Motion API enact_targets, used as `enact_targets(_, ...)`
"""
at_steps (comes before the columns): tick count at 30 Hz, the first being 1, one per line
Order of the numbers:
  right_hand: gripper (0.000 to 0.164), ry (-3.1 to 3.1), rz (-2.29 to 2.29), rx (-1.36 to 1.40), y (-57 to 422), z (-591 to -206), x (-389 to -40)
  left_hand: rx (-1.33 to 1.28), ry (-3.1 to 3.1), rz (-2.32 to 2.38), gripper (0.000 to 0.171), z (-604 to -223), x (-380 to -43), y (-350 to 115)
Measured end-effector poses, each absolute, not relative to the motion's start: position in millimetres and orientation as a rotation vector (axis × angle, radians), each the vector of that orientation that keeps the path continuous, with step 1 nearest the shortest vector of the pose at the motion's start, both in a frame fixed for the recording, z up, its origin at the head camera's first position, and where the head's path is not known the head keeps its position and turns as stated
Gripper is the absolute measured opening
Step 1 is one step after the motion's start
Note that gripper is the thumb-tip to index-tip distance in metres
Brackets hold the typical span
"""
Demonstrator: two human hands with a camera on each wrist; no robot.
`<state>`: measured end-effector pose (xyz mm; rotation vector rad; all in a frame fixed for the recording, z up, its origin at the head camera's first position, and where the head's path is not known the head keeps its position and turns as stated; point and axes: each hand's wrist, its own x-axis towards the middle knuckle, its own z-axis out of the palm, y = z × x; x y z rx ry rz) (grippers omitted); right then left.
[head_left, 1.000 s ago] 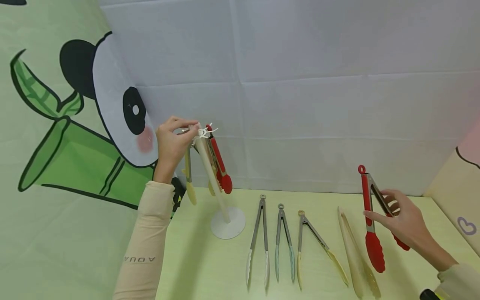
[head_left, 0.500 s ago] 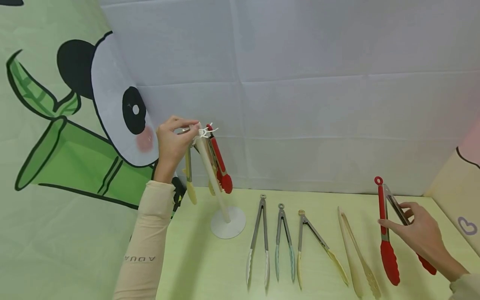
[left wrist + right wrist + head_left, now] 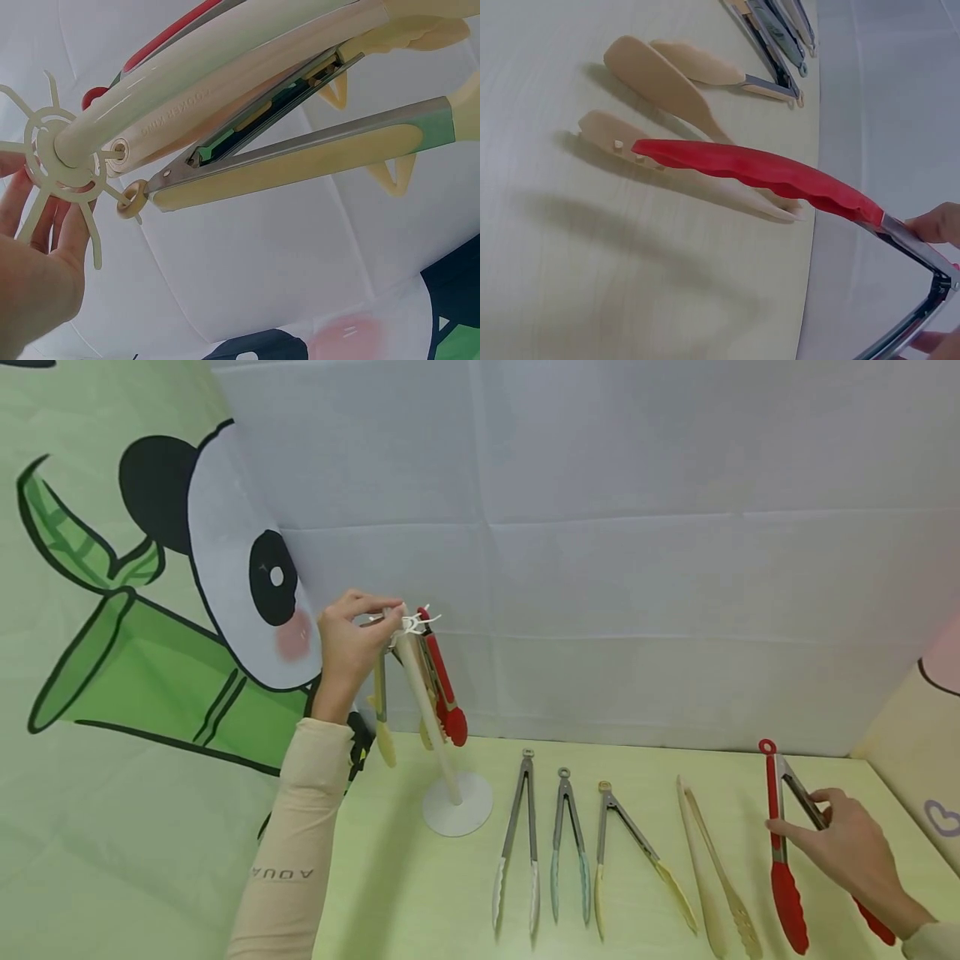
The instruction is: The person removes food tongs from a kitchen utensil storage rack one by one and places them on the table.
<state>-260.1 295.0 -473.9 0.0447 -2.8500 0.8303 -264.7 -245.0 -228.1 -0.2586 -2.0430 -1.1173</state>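
At the table's right side, my right hand (image 3: 855,852) grips a pair of red-tipped tongs (image 3: 787,902) by both arms, their legs spread and ring end up. In the right wrist view a red scalloped tip (image 3: 757,166) crosses over the beige tongs. My left hand (image 3: 351,631) holds the hooked top ring (image 3: 46,184) of a white stand (image 3: 455,814) with fingers and thumb. From its hooks hang yellow tongs (image 3: 292,169), beige-pink tongs (image 3: 202,112) and another pair of red tongs (image 3: 444,681). The pole leans slightly in the head view.
Laid in a row on the pale table (image 3: 420,902) are white-tipped tongs (image 3: 498,893), mint-tipped tongs (image 3: 554,885), yellow-tipped tongs (image 3: 599,893) and beige one-piece tongs (image 3: 708,897). A pale cloth (image 3: 600,568) stands behind, and a panda-print sheet (image 3: 150,677) hangs at left.
My right hand has carried the red tongs rightward and nearer the front of the table. The left hand stays on the top of the stand.
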Motion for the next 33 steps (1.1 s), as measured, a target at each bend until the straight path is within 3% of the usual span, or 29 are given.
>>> enact_targets(17, 0.084, -3.038, 0.801, 0.056, 302.9, -496.8, -258.4, -0.270, -2.043, -1.118, 0.018, -227.5, -264.0, -244.7)
enact_targets(33, 0.079, -3.136, 0.823, 0.073, 294.3, -508.2, -261.4, -0.256, -2.050, -1.116, 0.019, -225.5, -261.1, -244.9)
